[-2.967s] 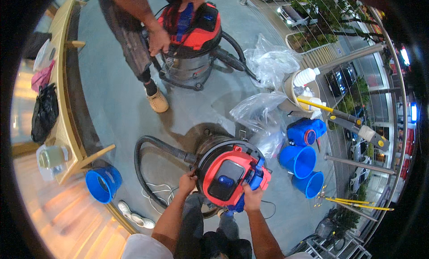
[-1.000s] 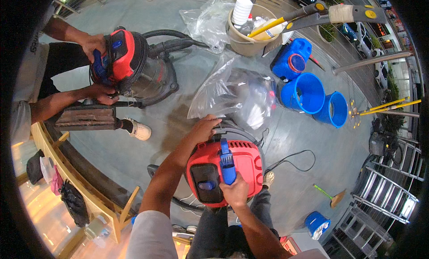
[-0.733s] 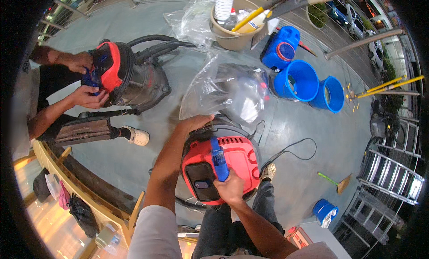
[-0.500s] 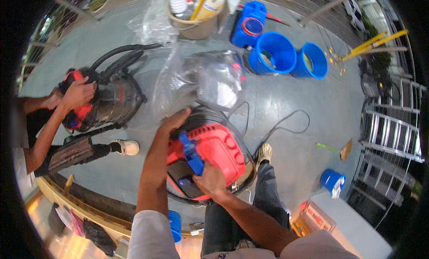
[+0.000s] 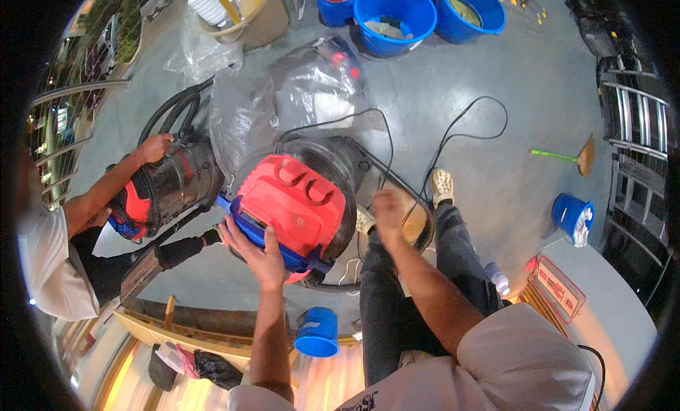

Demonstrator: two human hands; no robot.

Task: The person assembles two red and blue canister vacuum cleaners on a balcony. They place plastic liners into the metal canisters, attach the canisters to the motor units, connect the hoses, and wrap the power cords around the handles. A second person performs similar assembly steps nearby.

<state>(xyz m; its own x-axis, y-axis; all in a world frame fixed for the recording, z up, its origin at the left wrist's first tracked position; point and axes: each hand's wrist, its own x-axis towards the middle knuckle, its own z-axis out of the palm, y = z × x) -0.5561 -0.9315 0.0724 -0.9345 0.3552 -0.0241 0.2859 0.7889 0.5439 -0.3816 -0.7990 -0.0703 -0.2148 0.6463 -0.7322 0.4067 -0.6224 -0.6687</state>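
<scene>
A drum vacuum cleaner (image 5: 294,205) with a red top, black drum and blue handle leans on the floor in front of me, its top tilted toward my side. My left hand (image 5: 258,255) is closed around the blue handle (image 5: 265,244) at its near left edge, thumb over the top. Apart from the vacuum, my right hand (image 5: 387,211) hovers above my knee, to the right of the drum. Its fingers are smeared by motion. Part of the black hose (image 5: 423,227) curves close behind that hand.
On the left, another person's hand (image 5: 156,147) rests on a second vacuum (image 5: 173,177). Clear plastic sheeting (image 5: 241,117) lies beyond mine. Blue buckets (image 5: 393,28) and a beige tub (image 5: 258,21) stand farther off. A black cord (image 5: 460,136) loops across the floor; ladders (image 5: 637,113) stand right.
My right hand has let go of the blue handle and moved right. My left hand has come from the far side onto the handle. The vacuum has turned and tilted.
</scene>
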